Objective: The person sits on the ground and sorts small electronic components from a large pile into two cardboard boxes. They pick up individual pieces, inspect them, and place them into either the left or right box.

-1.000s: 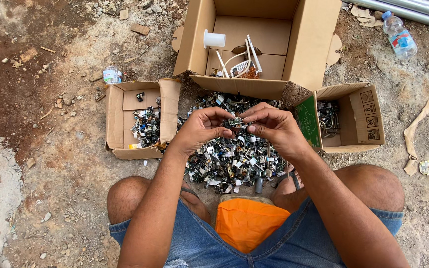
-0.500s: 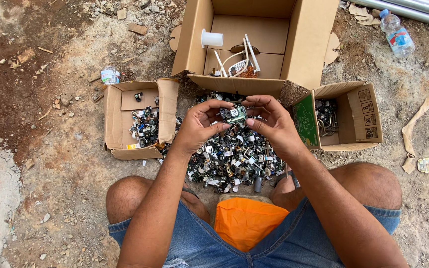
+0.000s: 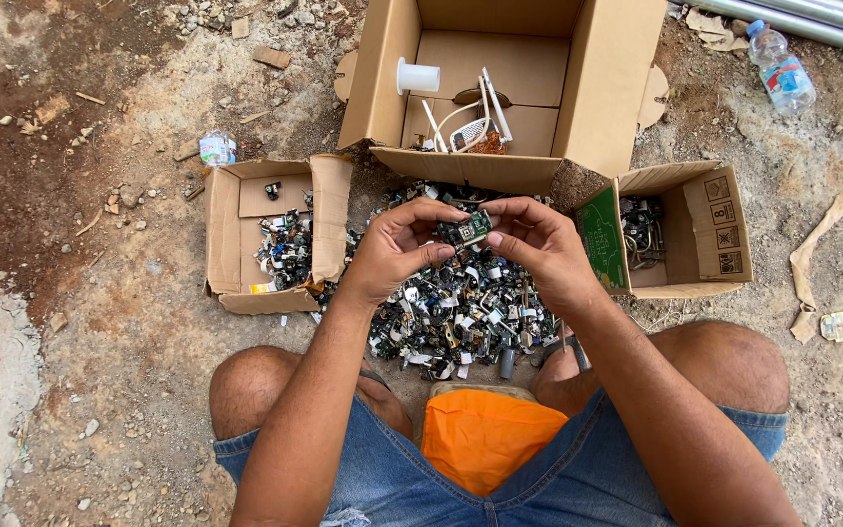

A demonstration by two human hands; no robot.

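Over gritty, stony dirt between open cardboard boxes [image 3: 275, 234], the left hand [image 3: 397, 249] and right hand [image 3: 539, 244] pinched a small green circuit board [image 3: 467, 230] above a glinting scrap-component heap [image 3: 461, 312].

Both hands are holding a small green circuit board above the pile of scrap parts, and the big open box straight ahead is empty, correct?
Not quite. Both hands, the left hand and the right hand, do hold the small green circuit board above the scrap pile, but the big open box is not empty: the head view shows a white cup and white plastic pieces inside it.
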